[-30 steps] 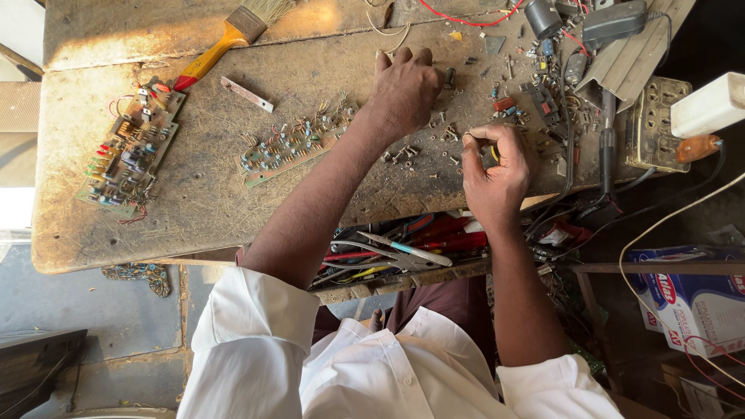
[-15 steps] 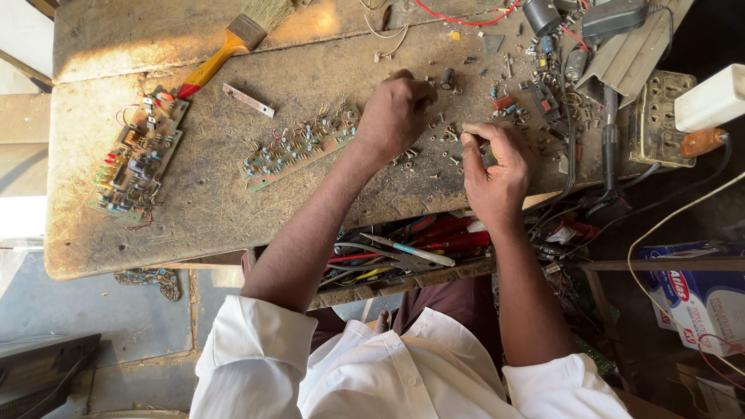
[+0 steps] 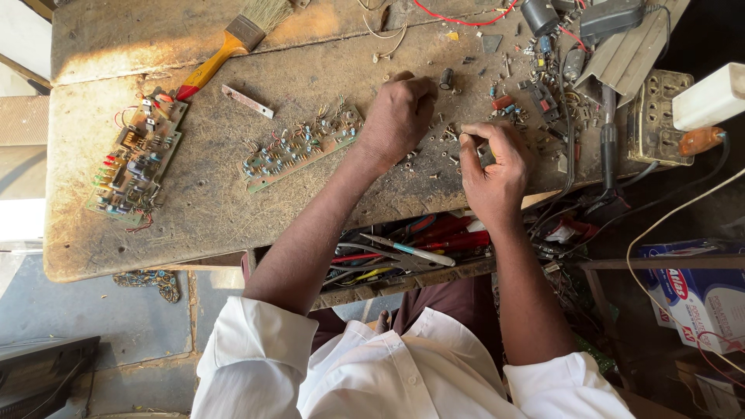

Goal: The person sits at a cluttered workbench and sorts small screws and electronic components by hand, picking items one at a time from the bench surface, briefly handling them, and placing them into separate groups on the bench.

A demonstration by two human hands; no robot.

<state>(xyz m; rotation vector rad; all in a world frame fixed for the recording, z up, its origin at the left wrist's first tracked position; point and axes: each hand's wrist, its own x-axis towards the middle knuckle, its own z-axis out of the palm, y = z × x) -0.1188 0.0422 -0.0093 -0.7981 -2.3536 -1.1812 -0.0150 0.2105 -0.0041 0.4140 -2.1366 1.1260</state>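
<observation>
1. Head view: your left hand (image 3: 397, 120) rests knuckles-up on the worn tabletop (image 3: 202, 202), fingers curled down among the small loose parts (image 3: 434, 147); whether its grip closes on any of them you cannot tell.
2. Your right hand (image 3: 497, 167) sits just beside it, thumb and forefinger pinched together on a small component (image 3: 475, 140), too tiny to identify.
3. A narrow green circuit board (image 3: 299, 147) lies just left of your left wrist, tilted across the tabletop.
4. A larger circuit board (image 3: 136, 159) lies well apart near the left edge.
5. A paintbrush (image 3: 233, 43) with an orange handle lies at the far side.
6. Below your forearms, an open drawer (image 3: 403, 256) holds screwdrivers and hand tools.
7. A grey socket block (image 3: 656, 116) sits at the right edge.
</observation>
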